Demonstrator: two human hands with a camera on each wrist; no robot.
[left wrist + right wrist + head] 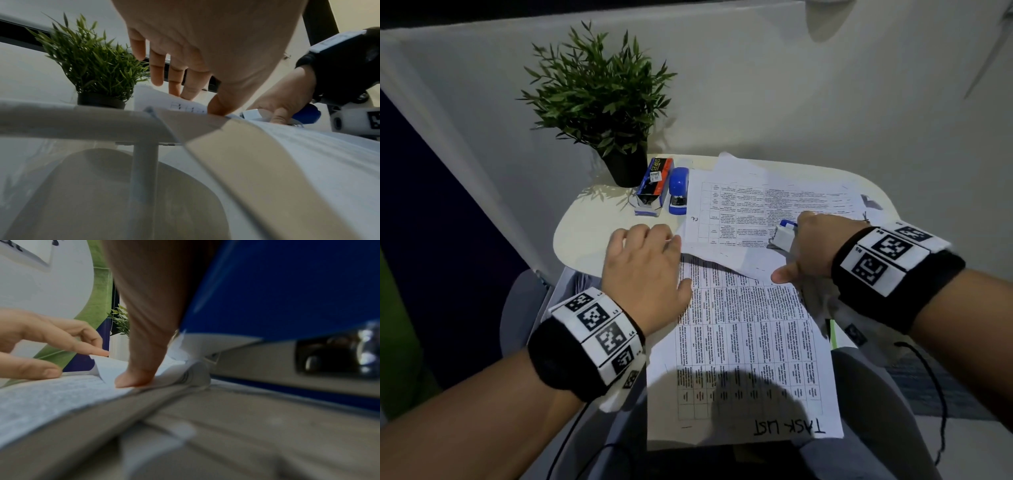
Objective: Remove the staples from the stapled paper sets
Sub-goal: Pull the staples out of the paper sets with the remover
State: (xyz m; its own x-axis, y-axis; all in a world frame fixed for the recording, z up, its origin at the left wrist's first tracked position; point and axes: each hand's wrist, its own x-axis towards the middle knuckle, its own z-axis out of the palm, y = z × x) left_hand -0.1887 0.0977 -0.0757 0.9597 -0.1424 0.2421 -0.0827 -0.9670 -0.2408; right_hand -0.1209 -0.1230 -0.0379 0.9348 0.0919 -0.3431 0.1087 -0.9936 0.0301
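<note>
Step in hand: working a staple out of one paper set.

Your right hand [813,246] wraps a blue-and-white stapler-type tool [784,233], fingers curled round it, thumb pressed flat on the sheets. The tool's nose sits at the corner of the upper paper set [739,212], which lies on the small table [592,219], overlapping the lower set marked "TASK LIST" [743,342] that hangs toward your lap.

Your left hand [643,270] is spread, fingertips bearing down on the papers' edge, holding nothing.

The staple itself is hidden; whether it is out cannot be told.

Next move, as judged: keep the sheets pinned, lever gently so the corner does not tear.
</note>
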